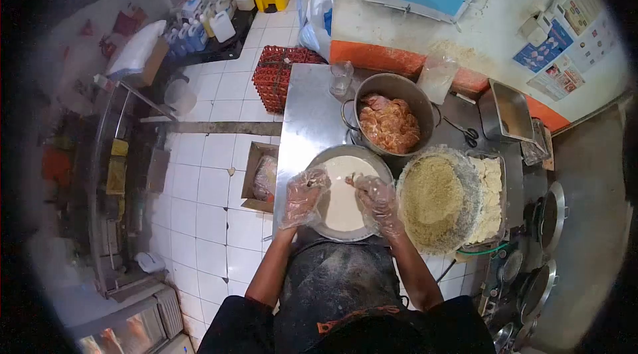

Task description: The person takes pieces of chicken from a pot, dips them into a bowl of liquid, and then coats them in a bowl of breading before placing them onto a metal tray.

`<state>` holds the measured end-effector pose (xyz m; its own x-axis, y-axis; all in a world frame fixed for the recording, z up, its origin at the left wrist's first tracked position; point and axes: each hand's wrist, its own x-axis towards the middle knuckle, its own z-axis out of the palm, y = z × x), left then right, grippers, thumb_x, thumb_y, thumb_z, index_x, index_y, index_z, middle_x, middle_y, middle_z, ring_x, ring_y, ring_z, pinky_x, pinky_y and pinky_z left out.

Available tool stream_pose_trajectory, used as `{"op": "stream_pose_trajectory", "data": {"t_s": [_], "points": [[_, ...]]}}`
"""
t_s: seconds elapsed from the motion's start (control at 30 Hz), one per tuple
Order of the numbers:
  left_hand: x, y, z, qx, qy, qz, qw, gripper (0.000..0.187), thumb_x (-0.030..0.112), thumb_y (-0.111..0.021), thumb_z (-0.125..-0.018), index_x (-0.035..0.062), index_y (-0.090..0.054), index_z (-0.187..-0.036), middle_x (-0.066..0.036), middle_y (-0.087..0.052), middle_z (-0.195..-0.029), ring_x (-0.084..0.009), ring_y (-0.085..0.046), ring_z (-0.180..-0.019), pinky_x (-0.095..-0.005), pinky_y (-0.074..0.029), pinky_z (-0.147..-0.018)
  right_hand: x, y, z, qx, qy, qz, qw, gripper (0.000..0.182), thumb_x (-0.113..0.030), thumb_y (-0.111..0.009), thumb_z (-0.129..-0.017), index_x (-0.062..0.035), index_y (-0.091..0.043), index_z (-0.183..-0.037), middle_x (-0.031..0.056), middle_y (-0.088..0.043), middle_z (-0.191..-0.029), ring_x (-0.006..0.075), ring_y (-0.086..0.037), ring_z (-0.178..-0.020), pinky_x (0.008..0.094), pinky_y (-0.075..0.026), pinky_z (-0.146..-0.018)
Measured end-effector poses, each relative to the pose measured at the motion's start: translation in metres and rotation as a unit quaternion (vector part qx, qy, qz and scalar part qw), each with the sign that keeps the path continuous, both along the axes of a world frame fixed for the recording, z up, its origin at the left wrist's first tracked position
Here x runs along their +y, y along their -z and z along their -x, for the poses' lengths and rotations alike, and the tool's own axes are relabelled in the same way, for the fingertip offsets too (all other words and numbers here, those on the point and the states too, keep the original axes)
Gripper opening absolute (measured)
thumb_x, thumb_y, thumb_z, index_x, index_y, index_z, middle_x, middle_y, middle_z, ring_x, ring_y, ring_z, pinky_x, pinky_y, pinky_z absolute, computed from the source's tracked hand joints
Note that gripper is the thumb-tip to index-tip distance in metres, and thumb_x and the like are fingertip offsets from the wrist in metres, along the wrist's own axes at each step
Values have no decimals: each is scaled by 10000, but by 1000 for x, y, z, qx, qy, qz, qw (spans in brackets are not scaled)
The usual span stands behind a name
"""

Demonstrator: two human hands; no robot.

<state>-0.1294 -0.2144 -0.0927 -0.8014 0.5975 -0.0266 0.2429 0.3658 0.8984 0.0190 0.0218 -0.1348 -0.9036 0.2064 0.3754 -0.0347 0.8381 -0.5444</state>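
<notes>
Both of my hands wear clear plastic gloves and hang over a wide metal bowl [387, 169] of pale, creamy batter [339, 211]. At the bowl's left side my left hand [306, 196] is curled, its fingers bent together. My right hand [380, 202] is over the right side, fingers drawn in, with small brownish bits at the tips. What either hand pinches is too small to name. Behind the bowl, a large metal pot [425, 100] holds seasoned raw meat pieces [389, 125]. Right of my right hand lies a broad container of crumbly, greenish-beige coating [432, 198].
A tray of pale yellowish pieces [490, 194] adjoins the coating. Scissors [470, 135], a rectangular steel container [498, 111] and a clear jar [341, 77] stand along the wall. Left of the steel table [302, 115] are red crates [276, 75] and a cardboard box [247, 178] on the floor.
</notes>
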Motion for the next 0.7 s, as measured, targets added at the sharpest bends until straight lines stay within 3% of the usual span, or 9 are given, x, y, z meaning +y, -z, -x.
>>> {"op": "stream_pose_trajectory", "data": {"t_s": [0.07, 0.13, 0.2, 0.27, 0.47, 0.5, 0.53, 0.63, 0.7], "points": [[-9, 15, -3, 384, 78, 132, 911, 332, 150, -610, -958, 60, -687, -1269, -160, -697, -1283, -357, -659, -1173, -465, -523, -1010, -3, 46, -10, -10, -51, -18, 998, 231, -141, -716, -916, -89, -719, -1140, 138, -720, -1049, 311, -695, -873, 398, -578, -787], [-10, 14, -9, 380, 66, 135, 913, 325, 155, -617, -953, 51, -701, -1249, -153, -712, -1261, -334, -676, -1153, -456, -532, -999, -10, 81, -16, -106, -110, -264, 952, 194, -109, -636, -949, -75, -699, -1130, 131, -700, -1029, 316, -683, -907, 425, -570, -802], [-2, -7, -13, 376, 52, 135, 915, 319, 161, -625, -948, 42, -714, -1230, -146, -728, -1240, -311, -693, -1133, -447, -541, -988, -12, 73, -14, -93, -142, -217, 961, 173, -120, -635, -951, -67, -695, -1104, 139, -696, -1018, 328, -678, -925, 431, -567, -808], [6, -62, -14, -60, -63, -67, 994, 288, 156, -649, -949, 44, -744, -1197, -131, -760, -1169, -238, -719, -1066, -390, -563, -938, -16, 57, -11, -67, -212, -116, 968, 146, -143, -633, -954, -52, -689, -1053, 153, -689, -996, 353, -669, -960, 444, -561, -821], [-8, -58, -12, -96, -99, -105, 985, 270, 141, -675, -947, 32, -754, -1181, -117, -776, -1112, -184, -721, -993, -336, -570, -880, 16, -10, 14, -118, -50, 39, 991, 168, -179, -744, -909, -52, -735, -1017, 141, -727, -964, 309, -715, -876, 393, -579, -800], [-10, -60, -10, -116, -107, -101, 982, 268, 138, -679, -946, 28, -753, -1180, -115, -776, -1111, -179, -720, -988, -329, -570, -875, 24, -31, 15, 21, -86, -218, 972, 171, -154, -776, -882, -63, -756, -1026, 122, -743, -952, 265, -735, -848, 360, -586, -786], [-11, -61, -8, -135, -116, -96, 979, 267, 136, -682, -946, 24, -753, -1178, -113, -776, -1110, -173, -718, -983, -322, -570, -870, 24, -54, 16, 23, -86, -219, 972, 171, -154, -776, -882, -63, -756, -1026, 122, -743, -952, 265, -735, -848, 360, -586, -786], [-7, -75, -8, -178, -126, -118, 969, 263, 121, -693, -941, 16, -751, -1175, -106, -776, -1108, -168, -718, -978, -310, -571, -861, 11, -142, 16, -12, -64, -73, 995, 192, -129, -791, -867, -59, -754, -1042, 110, -748, -964, 238, -736, -871, 343, -585, -801], [0, -78, -10, -201, -129, -144, 960, 260, 109, -699, -937, 11, -750, -1173, -101, -776, -1108, -168, -720, -977, -306, -573, -857, -10, -203, 28, -52, -23, 189, 980, 199, -113, -808, -852, -51, -742, -1030, 93, -742, -939, 222, -723, -853, 345, -578, -775]]}}
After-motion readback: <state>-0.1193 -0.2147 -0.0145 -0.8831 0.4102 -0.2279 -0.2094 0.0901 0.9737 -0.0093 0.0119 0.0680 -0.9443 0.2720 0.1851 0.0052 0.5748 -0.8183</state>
